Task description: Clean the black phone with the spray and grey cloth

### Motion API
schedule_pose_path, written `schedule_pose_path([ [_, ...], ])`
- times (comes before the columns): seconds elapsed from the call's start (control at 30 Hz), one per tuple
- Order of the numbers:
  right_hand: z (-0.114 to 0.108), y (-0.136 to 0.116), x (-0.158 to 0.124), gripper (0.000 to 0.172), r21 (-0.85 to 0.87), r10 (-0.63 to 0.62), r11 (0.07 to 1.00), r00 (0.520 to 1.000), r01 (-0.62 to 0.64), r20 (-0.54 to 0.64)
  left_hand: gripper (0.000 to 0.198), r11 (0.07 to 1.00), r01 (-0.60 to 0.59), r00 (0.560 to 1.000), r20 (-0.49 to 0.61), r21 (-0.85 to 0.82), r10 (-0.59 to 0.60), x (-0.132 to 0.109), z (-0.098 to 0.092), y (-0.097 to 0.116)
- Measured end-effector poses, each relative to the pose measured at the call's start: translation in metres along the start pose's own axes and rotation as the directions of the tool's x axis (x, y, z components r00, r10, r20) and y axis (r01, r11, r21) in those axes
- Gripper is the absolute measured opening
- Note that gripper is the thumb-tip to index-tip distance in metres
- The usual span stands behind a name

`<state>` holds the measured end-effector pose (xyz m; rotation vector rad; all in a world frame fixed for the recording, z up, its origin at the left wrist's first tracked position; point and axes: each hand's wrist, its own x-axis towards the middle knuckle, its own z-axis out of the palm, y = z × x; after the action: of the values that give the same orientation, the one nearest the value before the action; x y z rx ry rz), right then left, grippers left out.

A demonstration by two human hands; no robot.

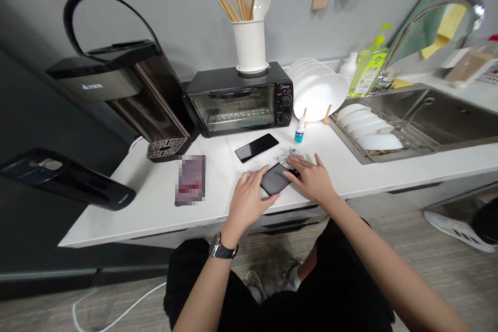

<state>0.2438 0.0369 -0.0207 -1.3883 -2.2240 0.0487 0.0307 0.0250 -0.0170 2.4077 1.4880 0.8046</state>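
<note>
A dark, flat, phone-like rectangle point(275, 180) lies on the counter near its front edge. My left hand point(248, 198) holds its left end between thumb and fingers. Over its right end lies my right hand point(311, 179), fingers stretched out and thumb apart; a dark patch under them is partly hidden. Beside those fingertips is some crumpled clear plastic point(290, 155). Behind my hands rests a black smartphone point(257, 148), screen up. A small white bottle with a blue label point(299, 131) stands upright farther back.
At left are a pixelated purplish packet point(190, 180), a black flask point(68, 179) and a drinks machine point(132, 83). A toaster oven point(241, 101) carries a utensil holder point(249, 45). Upright plates point(321, 96) and a sink point(443, 122) with dishes are at right.
</note>
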Motion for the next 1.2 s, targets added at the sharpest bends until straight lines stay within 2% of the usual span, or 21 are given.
schedule_pose_path([
  [0.03, 0.001, -0.001, 0.001, 0.053, -0.014, 0.0, 1.0, 1.0, 0.0, 0.001, 0.079, 1.0, -0.003, 1.0, 0.001, 0.0, 0.003, 0.0, 0.0, 0.0],
  [0.07, 0.002, -0.004, 0.002, 0.06, 0.003, -0.052, 0.999, 0.998, 0.051, 0.026, 0.08, 1.0, -0.005, 1.0, 0.007, -0.001, 0.005, 0.0, 0.0, 0.0],
  [0.17, 0.002, -0.008, 0.002, 0.075, 0.172, -0.294, 0.947, 0.947, 0.271, 0.128, 0.081, 1.0, -0.003, 1.0, 0.031, -0.008, 0.004, -0.001, -0.001, 0.0],
  [0.2, 0.001, -0.006, 0.003, 0.064, 0.204, -0.323, 0.935, 0.933, 0.289, 0.158, 0.081, 1.0, -0.004, 1.0, 0.031, -0.01, 0.004, 0.0, -0.001, 0.001],
  [0.23, -0.001, -0.003, 0.005, 0.048, 0.204, -0.293, 0.945, 0.94, 0.256, 0.175, 0.081, 1.0, -0.004, 1.0, 0.022, -0.01, 0.004, 0.0, -0.001, 0.001],
  [0.27, -0.003, 0.0, 0.008, 0.04, 0.171, -0.215, 0.967, 0.965, 0.188, 0.154, 0.08, 1.0, -0.003, 1.0, 0.01, -0.008, 0.004, 0.0, 0.0, 0.001],
  [0.33, -0.005, 0.004, 0.011, 0.04, 0.099, -0.094, 0.992, 0.989, 0.083, 0.11, 0.079, 1.0, -0.001, 1.0, -0.007, 0.0, 0.001, 0.0, 0.001, 0.001],
  [0.4, -0.004, 0.001, 0.01, 0.048, 0.096, -0.153, 0.985, 0.983, 0.144, 0.102, 0.08, 1.0, 0.004, 1.0, -0.005, 0.002, -0.004, 0.0, 0.001, 0.0],
  [0.47, -0.002, -0.003, 0.006, 0.062, 0.171, -0.302, 0.945, 0.943, 0.278, 0.138, 0.083, 1.0, 0.012, 1.0, 0.003, 0.002, -0.012, 0.0, 0.002, 0.0],
  [0.5, -0.001, -0.003, 0.005, 0.063, 0.203, -0.33, 0.933, 0.933, 0.298, 0.144, 0.084, 1.0, 0.016, 1.0, 0.003, 0.003, -0.016, 0.0, 0.002, 0.0],
  [0.53, -0.001, 0.0, 0.005, 0.056, 0.203, -0.329, 0.933, 0.932, 0.297, 0.152, 0.083, 1.0, 0.018, 1.0, 0.0, 0.003, -0.018, 0.0, 0.002, 0.0],
  [0.57, -0.002, 0.005, 0.006, 0.047, 0.17, -0.27, 0.954, 0.953, 0.246, 0.135, 0.082, 1.0, 0.021, 1.0, -0.007, 0.004, -0.021, 0.0, 0.002, 0.0],
  [0.63, -0.004, 0.015, 0.01, 0.041, 0.071, -0.064, 0.996, 0.997, 0.06, 0.043, 0.08, 1.0, 0.023, 1.0, -0.021, 0.004, -0.022, 0.001, 0.002, 0.002],
  [0.7, -0.004, 0.016, 0.01, 0.043, 0.052, -0.005, 0.999, 1.0, 0.005, 0.01, 0.079, 1.0, 0.023, 1.0, -0.019, 0.004, -0.023, 0.002, 0.002, 0.003],
  [0.73, -0.003, 0.011, 0.007, 0.046, 0.071, -0.048, 0.996, 0.999, 0.047, 0.018, 0.078, 1.0, 0.023, 1.0, -0.011, 0.003, -0.023, 0.002, 0.002, 0.002],
  [0.8, 0.0, -0.005, -0.002, 0.061, 0.196, -0.248, 0.954, 0.963, 0.225, 0.102, 0.079, 1.0, 0.022, 1.0, 0.013, -0.002, -0.022, 0.002, 0.001, 0.001],
  [0.83, 0.001, -0.013, -0.006, 0.066, 0.25, -0.279, 0.937, 0.954, 0.245, 0.111, 0.081, 1.0, 0.021, 1.0, 0.022, -0.004, -0.021, 0.001, 0.001, 0.0],
  [0.93, 0.001, -0.024, -0.015, 0.045, 0.363, -0.287, 0.906, 0.946, 0.217, 0.15, 0.081, 1.0, 0.015, 0.999, 0.032, -0.009, -0.015, 0.0, -0.001, -0.001],
  [1.0, -0.003, -0.018, -0.015, 0.035, 0.39, -0.268, 0.902, 0.949, 0.187, 0.166, 0.081, 1.0, 0.009, 0.999, 0.036, -0.008, -0.009, 0.0, -0.001, -0.001],
  [1.07, -0.008, -0.003, -0.014, 0.032, 0.374, -0.256, 0.911, 0.951, 0.177, 0.174, 0.08, 1.0, 0.011, 1.0, 0.028, -0.006, -0.011, 0.0, -0.002, 0.0],
  [1.2, -0.018, 0.037, -0.006, 0.036, 0.15, -0.188, 0.975, 0.971, 0.166, 0.149, 0.081, 1.0, 0.013, 1.0, -0.002, -0.022, -0.013, 0.002, -0.001, 0.003],
])
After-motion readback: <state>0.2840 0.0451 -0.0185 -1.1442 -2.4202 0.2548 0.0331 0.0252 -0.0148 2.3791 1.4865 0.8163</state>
